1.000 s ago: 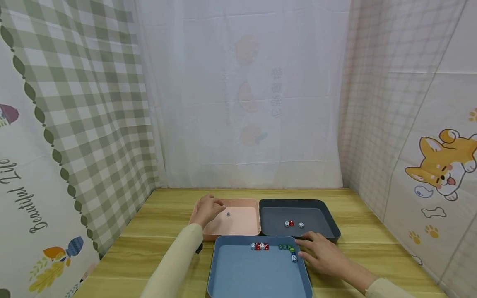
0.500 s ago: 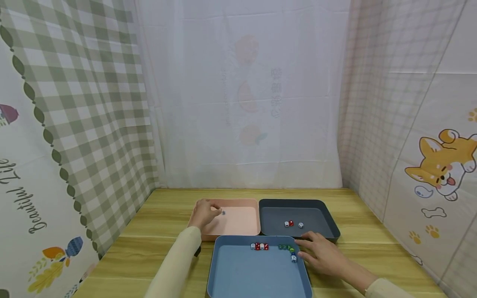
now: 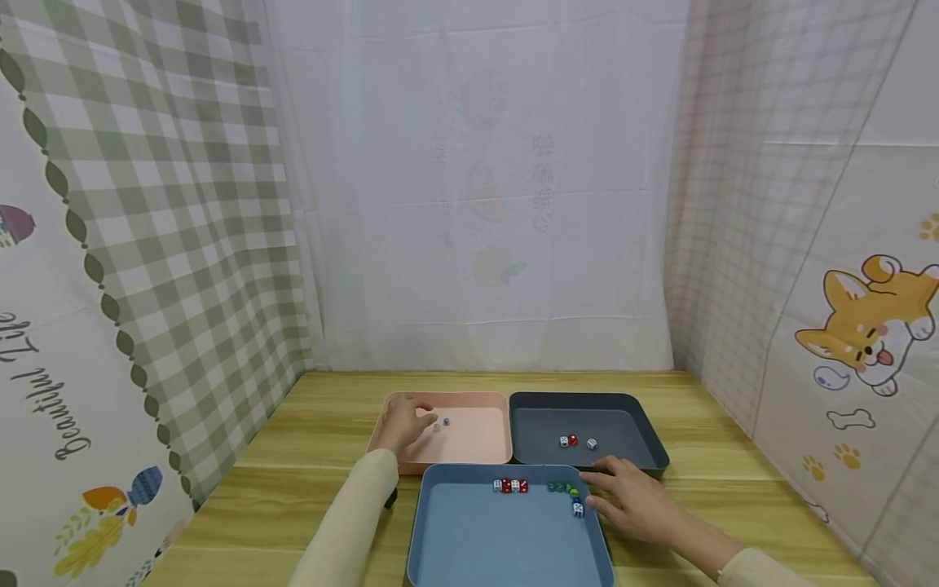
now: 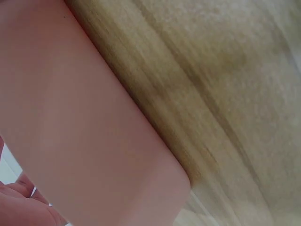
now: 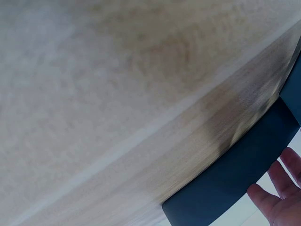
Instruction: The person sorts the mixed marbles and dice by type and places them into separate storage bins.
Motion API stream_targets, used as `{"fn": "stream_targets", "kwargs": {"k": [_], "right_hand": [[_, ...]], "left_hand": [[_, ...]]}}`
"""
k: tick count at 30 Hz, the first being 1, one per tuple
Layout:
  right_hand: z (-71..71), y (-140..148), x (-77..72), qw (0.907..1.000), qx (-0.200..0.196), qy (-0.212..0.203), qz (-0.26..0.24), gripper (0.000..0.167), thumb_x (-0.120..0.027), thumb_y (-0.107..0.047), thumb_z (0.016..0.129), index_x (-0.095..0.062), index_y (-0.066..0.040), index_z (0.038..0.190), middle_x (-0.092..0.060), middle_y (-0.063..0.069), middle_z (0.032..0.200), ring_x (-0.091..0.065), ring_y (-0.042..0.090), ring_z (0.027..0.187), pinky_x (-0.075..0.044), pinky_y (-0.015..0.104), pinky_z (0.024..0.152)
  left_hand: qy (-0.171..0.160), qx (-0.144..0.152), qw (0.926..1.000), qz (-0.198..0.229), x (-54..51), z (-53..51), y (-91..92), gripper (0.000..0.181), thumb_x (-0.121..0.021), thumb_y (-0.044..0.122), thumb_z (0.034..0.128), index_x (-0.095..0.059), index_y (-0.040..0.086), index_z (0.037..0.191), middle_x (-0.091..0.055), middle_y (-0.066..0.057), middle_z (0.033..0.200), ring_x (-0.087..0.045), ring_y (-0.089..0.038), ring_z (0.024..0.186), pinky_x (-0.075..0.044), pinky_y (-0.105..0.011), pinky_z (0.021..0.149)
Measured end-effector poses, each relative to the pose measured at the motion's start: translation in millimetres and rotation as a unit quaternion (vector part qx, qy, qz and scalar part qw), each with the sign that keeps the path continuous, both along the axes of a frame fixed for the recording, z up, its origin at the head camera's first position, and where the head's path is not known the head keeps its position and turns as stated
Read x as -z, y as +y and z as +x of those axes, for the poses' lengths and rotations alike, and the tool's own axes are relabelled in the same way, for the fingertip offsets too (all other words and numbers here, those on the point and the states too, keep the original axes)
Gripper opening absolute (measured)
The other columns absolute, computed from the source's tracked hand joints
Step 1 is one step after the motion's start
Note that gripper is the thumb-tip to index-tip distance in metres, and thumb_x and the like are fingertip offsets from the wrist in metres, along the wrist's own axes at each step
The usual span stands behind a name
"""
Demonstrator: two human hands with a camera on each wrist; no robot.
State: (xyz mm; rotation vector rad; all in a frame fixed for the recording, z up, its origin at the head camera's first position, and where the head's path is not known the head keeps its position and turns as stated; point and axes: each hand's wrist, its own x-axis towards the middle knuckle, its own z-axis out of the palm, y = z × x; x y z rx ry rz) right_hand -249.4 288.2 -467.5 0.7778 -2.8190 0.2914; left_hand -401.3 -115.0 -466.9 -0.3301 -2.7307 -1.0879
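Note:
My left hand (image 3: 399, 422) hangs over the left part of the pink tray (image 3: 480, 451), thumb and fingertips apart. Just to their right lie two tiny dice, a bluish one (image 3: 446, 421) and a pale one (image 3: 436, 427). Nothing shows between the fingers. In the left wrist view the hand (image 4: 26, 205) is partly hidden behind the tray's pink wall (image 4: 94, 122). My right hand (image 3: 634, 501) rests with loosely spread fingers at the blue tray's (image 3: 509, 542) upper right edge, beside a white-and-blue die (image 3: 578, 509). The right wrist view has its fingers (image 5: 282, 181) against a dark wall (image 5: 225, 174).
A dark grey tray (image 3: 623, 424) stands at the back right, holding a red die (image 3: 573, 439) and two white ones. Inside the blue tray, red and white dice (image 3: 516, 486) form a row at the back, with green dice (image 3: 561, 487) to their right.
My left hand has shifted slightly left and down from its place a second ago. Two dice now show by its fingertips where one showed before. The right hand has stayed put.

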Motion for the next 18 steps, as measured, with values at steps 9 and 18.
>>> {"fn": "stream_targets", "kwargs": {"k": [9, 18], "right_hand": [[0.9, 0, -1.9, 0.9999, -0.007, 0.006, 0.003, 0.043, -0.059, -0.045, 0.098, -0.068, -0.017, 0.129, -0.059, 0.005, 0.119, -0.058, 0.026, 0.104, -0.052, 0.049, 0.085], [1.9, -1, -3.2, 1.0000, -0.006, 0.000, 0.000, 0.043, -0.060, -0.045, 0.098, -0.068, -0.017, 0.129, -0.059, 0.005, 0.118, -0.058, 0.026, 0.104, -0.052, 0.049, 0.084]], "left_hand": [[-0.002, -0.011, 0.9999, 0.006, -3.4, 0.2, 2.2, 0.024, -0.071, 0.023, 0.0936, -0.074, 0.009, 0.112, -0.062, -0.011, 0.127, -0.042, -0.037, 0.131, -0.041, -0.055, 0.100], [-0.003, 0.011, 0.9999, 0.007, -15.2, 5.1, 11.1, 0.030, -0.071, 0.026, 0.0938, -0.072, 0.007, 0.118, -0.056, -0.016, 0.131, -0.048, -0.038, 0.125, -0.047, -0.052, 0.094]]}}
